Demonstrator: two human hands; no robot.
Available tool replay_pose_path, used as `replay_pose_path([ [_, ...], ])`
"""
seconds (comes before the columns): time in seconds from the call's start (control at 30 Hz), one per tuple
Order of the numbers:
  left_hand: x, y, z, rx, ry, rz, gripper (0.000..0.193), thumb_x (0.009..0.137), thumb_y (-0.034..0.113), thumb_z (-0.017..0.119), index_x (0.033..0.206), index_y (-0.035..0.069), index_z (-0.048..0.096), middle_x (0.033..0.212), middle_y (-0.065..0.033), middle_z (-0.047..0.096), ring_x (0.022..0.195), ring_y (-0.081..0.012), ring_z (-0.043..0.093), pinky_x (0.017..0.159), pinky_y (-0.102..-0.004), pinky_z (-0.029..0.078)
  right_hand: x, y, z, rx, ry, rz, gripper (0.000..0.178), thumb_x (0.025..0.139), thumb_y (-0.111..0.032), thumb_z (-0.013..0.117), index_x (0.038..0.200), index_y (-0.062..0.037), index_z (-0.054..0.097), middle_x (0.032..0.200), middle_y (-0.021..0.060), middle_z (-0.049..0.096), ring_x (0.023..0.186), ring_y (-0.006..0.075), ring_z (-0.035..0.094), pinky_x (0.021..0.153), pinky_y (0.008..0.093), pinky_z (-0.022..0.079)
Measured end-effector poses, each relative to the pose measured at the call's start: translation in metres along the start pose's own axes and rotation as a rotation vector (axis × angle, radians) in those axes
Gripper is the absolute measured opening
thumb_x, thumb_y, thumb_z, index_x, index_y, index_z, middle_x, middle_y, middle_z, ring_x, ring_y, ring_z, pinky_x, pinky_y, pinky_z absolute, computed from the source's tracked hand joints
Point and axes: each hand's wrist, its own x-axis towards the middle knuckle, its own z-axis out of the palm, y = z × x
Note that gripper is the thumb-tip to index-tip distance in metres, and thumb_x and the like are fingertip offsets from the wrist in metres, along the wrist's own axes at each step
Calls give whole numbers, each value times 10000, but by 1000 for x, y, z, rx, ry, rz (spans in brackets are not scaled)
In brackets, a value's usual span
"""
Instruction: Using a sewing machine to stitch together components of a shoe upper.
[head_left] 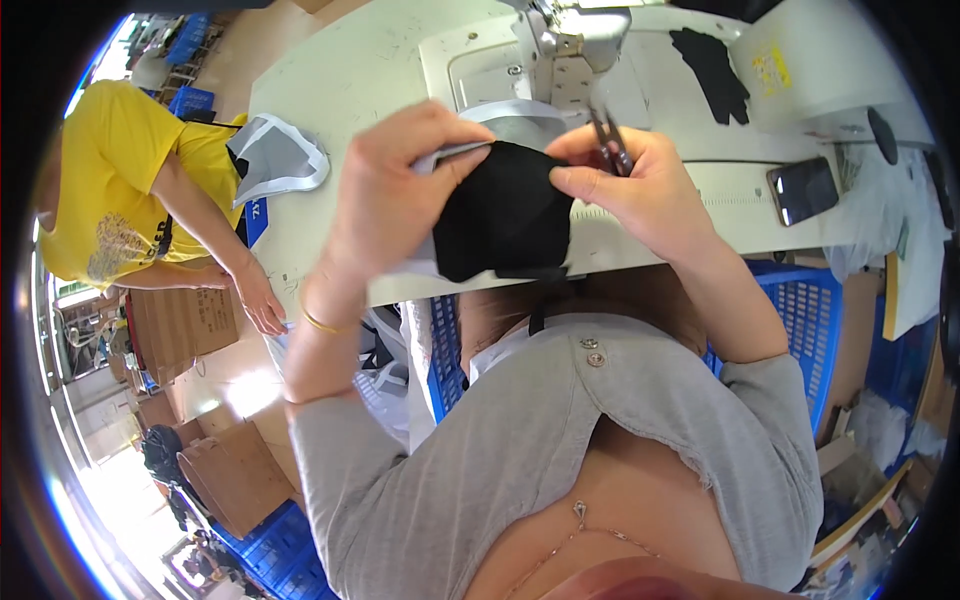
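Note:
Near the table's front edge, a black fabric piece (508,215) hangs between my two hands. My left hand (395,195) is closed on its upper left corner, thumb against fingers, with a light grey layer showing behind the black. At the upper right edge, the thumb and forefinger of my right hand (645,195) pinch the fabric. Dark thread snips (610,145) are tucked in that same hand, points away from me. Just beyond lies a grey mesh piece with a white border (515,115), partly hidden by my hands, in front of the sewing machine (570,65).
Black fabric pieces (712,78) and a phone (803,191) lie on the right of the white table (345,75). A white-edged grey piece (283,165) rests at the left, beside a person in yellow (125,140). Blue baskets (808,305) stand below the table.

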Motion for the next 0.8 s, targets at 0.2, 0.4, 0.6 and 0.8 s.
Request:
replay_pose_path([
  [0.2,85,-2,-41,46,-504,63,152,821,62,721,951,-9,688,876,-32,655,864,-112,590,809,-241,445,4,-14,15,-130,-65,-27,104,886,-59,661,903,22,598,708,28,620,611,92,634,569,224,474],
  [0.4,126,4,-33,-233,-596,-279,388,839,162,736,1183,32,614,1158,-32,638,1105,-102,550,967,-275,424,16,-13,20,94,67,-107,113,909,-84,657,912,4,587,674,24,619,595,91,639,537,215,450],
  [0.6,139,-12,-43,183,-403,-288,458,886,237,685,1300,74,576,1335,-101,561,1192,-187,542,990,-299,446,28,-20,16,200,95,-36,117,909,-96,661,923,-5,589,682,31,625,575,102,636,546,225,462],
  [0.8,142,-33,-49,410,-355,-165,457,884,246,684,1294,72,579,1329,-110,565,1187,-199,548,987,-306,450,34,-19,14,246,112,-37,126,897,-92,674,918,-3,589,693,36,628,570,104,634,554,234,480],
])
